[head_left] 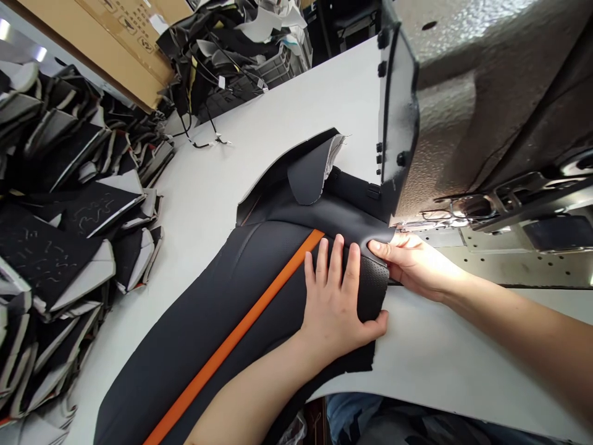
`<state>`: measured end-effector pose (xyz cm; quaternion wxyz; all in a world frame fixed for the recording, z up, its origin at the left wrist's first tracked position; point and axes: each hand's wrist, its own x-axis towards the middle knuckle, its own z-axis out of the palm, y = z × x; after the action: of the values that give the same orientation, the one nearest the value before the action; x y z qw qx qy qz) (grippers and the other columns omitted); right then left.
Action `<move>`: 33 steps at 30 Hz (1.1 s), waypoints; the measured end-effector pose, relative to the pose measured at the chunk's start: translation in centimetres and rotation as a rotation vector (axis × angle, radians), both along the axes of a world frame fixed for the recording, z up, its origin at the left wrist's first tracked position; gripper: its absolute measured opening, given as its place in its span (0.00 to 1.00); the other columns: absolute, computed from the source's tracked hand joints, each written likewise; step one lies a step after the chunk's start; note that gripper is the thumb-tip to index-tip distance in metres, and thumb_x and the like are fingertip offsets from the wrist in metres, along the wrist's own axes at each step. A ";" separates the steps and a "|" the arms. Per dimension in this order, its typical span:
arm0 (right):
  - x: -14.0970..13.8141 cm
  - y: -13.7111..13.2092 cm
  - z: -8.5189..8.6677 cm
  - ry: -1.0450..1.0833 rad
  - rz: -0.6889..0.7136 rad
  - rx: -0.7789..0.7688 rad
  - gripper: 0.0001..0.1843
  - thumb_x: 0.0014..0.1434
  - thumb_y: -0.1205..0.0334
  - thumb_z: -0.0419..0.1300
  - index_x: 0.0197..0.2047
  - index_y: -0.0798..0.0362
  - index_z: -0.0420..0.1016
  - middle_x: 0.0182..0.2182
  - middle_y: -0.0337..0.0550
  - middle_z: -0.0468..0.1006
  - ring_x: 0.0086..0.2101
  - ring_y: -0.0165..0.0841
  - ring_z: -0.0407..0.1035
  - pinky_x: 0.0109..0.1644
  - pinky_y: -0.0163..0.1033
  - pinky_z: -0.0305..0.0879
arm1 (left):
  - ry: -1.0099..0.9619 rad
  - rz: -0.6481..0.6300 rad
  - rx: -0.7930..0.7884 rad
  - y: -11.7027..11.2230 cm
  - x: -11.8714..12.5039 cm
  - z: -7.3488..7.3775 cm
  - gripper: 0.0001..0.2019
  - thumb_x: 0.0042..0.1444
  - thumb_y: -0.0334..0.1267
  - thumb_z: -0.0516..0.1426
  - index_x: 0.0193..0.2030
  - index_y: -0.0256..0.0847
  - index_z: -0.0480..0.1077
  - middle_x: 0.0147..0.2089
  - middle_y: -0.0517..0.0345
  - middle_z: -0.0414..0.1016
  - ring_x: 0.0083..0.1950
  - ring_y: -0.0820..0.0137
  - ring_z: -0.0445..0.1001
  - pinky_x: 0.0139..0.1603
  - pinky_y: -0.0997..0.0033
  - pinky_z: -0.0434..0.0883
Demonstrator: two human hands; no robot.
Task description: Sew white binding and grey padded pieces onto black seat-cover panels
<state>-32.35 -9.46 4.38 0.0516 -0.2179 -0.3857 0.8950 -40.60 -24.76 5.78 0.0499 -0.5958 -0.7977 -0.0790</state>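
1 perforated black panel [264, 278], orange stripe [231, 341] | left hand [333, 300] flat | right hand [410, 266] pinching

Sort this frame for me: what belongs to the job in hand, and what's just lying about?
In use: left hand, right hand, black leather cover with orange stripe, sewing machine.

Lying about: stacked black cut panels, cardboard box, black cables.

We've got stacks of cut black-and-grey panels [65, 210] left, cardboard box [102, 40] far left, wires [204, 127] and crate [273, 68] far on white table [278, 117], sewing machine [467, 105] right.
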 end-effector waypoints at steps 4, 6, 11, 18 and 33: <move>0.1 0.0 -0.1 -0.003 -0.007 -0.042 0.19 0.43 0.50 0.72 0.22 0.56 0.72 0.21 0.36 0.68 0.25 0.27 0.61 0.32 0.35 0.62 | 0.011 0.001 0.004 0.0 0.1 0.0 0.51 0.42 0.51 0.60 0.69 0.29 0.43 0.70 0.33 0.45 0.71 0.44 0.40 0.68 0.40 0.43; 0.1 0.1 -0.2 -0.002 -0.009 -0.035 0.19 0.43 0.49 0.72 0.24 0.55 0.73 0.22 0.36 0.68 0.26 0.27 0.61 0.33 0.35 0.62 | 0.024 -0.004 0.009 0.0 0.1 0.1 0.51 0.42 0.51 0.60 0.69 0.29 0.43 0.70 0.32 0.45 0.71 0.43 0.40 0.67 0.40 0.43; 0.1 0.3 -0.3 0.000 0.009 -0.038 0.19 0.42 0.50 0.73 0.24 0.55 0.72 0.22 0.36 0.68 0.25 0.28 0.60 0.33 0.36 0.62 | 0.027 0.002 -0.015 0.0 0.2 0.1 0.52 0.42 0.52 0.60 0.69 0.30 0.41 0.70 0.33 0.44 0.71 0.44 0.40 0.68 0.40 0.43; 0.0 0.2 0.2 -0.016 -0.016 -0.074 0.20 0.42 0.52 0.73 0.20 0.56 0.69 0.17 0.32 0.64 0.20 0.23 0.54 0.25 0.31 0.54 | 0.016 0.009 -0.047 0.0 0.2 0.0 0.52 0.41 0.52 0.60 0.69 0.30 0.43 0.70 0.33 0.44 0.71 0.44 0.41 0.67 0.40 0.43; 0.0 0.4 -0.2 0.034 0.024 -0.068 0.20 0.46 0.53 0.71 0.19 0.57 0.68 0.16 0.31 0.63 0.19 0.21 0.54 0.24 0.29 0.55 | 0.010 -0.010 -0.050 -0.1 0.3 -0.1 0.54 0.44 0.60 0.59 0.69 0.28 0.43 0.71 0.33 0.43 0.71 0.44 0.41 0.67 0.40 0.43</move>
<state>-32.31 -9.10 4.23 0.0399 -0.1995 -0.3568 0.9117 -40.32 -24.91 5.68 0.0387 -0.6012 -0.7961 -0.0564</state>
